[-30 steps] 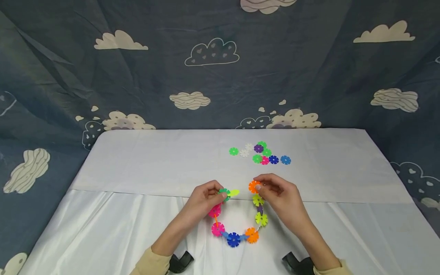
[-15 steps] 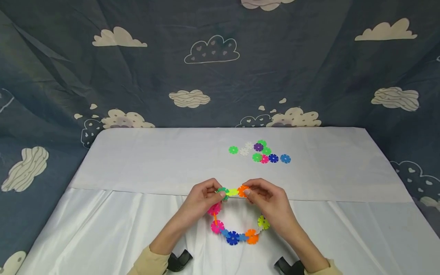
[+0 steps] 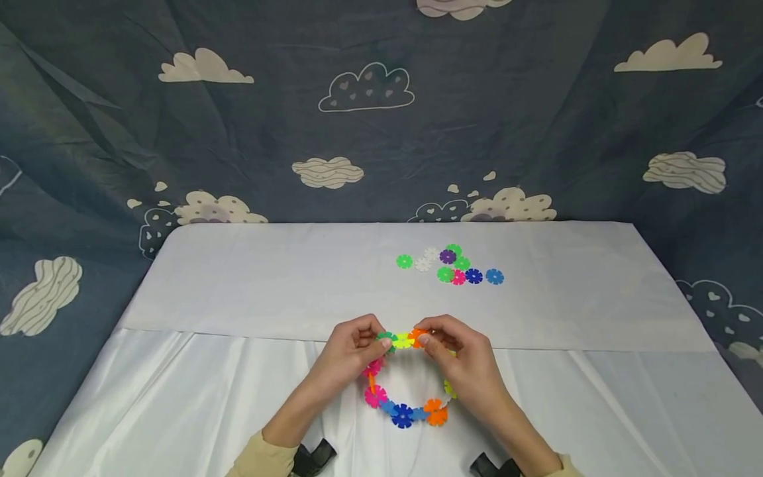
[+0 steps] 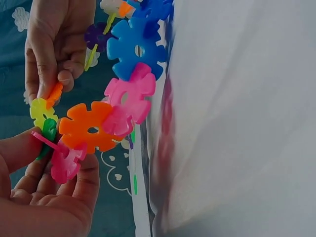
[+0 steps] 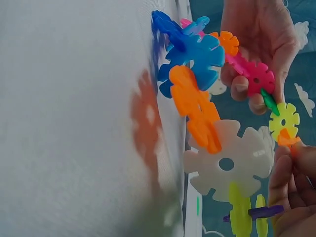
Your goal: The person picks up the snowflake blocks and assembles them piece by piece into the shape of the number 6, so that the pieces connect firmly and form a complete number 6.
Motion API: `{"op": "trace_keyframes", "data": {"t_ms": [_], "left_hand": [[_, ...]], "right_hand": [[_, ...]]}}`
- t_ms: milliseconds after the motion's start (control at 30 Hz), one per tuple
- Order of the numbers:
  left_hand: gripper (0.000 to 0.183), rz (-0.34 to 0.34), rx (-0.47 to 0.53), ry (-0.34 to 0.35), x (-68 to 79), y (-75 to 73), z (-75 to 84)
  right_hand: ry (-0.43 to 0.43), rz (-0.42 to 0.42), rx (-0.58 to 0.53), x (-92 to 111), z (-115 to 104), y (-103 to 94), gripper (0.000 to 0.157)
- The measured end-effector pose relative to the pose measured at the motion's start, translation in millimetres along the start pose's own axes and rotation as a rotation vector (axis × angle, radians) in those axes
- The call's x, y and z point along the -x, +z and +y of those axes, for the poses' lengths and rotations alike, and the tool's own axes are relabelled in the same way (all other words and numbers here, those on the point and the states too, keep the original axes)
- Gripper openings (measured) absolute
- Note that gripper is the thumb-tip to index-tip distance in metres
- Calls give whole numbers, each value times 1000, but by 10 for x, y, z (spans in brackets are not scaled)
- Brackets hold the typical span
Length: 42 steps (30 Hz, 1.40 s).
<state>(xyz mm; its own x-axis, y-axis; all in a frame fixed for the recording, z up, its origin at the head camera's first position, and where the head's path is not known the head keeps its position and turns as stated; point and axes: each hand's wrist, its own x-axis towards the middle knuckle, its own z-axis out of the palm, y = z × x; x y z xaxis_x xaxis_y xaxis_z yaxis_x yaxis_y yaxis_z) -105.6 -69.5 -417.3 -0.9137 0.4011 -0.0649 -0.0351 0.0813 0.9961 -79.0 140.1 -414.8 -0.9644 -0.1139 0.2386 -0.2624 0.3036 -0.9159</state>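
A ring of linked, notched plastic flower discs hangs between both hands near the table. At its far side my left hand (image 3: 352, 351) pinches a green disc (image 4: 48, 129) between thumb and fingers. My right hand (image 3: 471, 358) pinches an orange disc (image 3: 416, 338). Between these two, a yellow disc (image 5: 284, 121) meets both. Pink discs (image 3: 375, 396) run down the left side, and a dark blue disc (image 3: 402, 416) lies at the near side. Another orange disc (image 3: 436, 412) follows on the right. A white disc (image 5: 227, 160) joins there; the right hand partly hides yellow discs beyond it in the head view.
Loose discs lie farther back on the white-covered table (image 3: 268, 278): a purple disc (image 3: 448, 256), a light blue disc (image 3: 495, 276), and several green, white, pink and dark blue ones. A dark cloud-patterned cloth (image 3: 369, 146) hangs behind the table.
My right hand has moved left, bringing its orange disc against the yellow one beside my left hand. The gap at the ring's far side has closed up. My left hand has stayed nearly in place.
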Motion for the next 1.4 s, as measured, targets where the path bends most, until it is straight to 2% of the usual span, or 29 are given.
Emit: {"op": "trace_keyframes", "data": {"t_ms": [233, 333, 533, 933, 1233, 1400], "left_hand": [[8, 18, 24, -24, 2, 11, 15], [11, 23, 36, -40, 0, 6, 22], [26, -13, 68, -89, 3, -12, 16], [25, -13, -71, -88, -31, -10, -42], [24, -21, -50, -91, -41, -47, -48], [19, -20, -62, -93, -50, -74, -78]], "right_hand": [[-7, 27, 76, -5, 13, 3, 18], [-9, 22, 70, -10, 22, 4, 25], [15, -20, 55, 5, 45, 19, 36], [64, -42, -16, 5, 11, 24, 20], [82, -8, -28, -32, 58, -57, 21], [91, 33, -27, -86, 122, -217, 21]]}}
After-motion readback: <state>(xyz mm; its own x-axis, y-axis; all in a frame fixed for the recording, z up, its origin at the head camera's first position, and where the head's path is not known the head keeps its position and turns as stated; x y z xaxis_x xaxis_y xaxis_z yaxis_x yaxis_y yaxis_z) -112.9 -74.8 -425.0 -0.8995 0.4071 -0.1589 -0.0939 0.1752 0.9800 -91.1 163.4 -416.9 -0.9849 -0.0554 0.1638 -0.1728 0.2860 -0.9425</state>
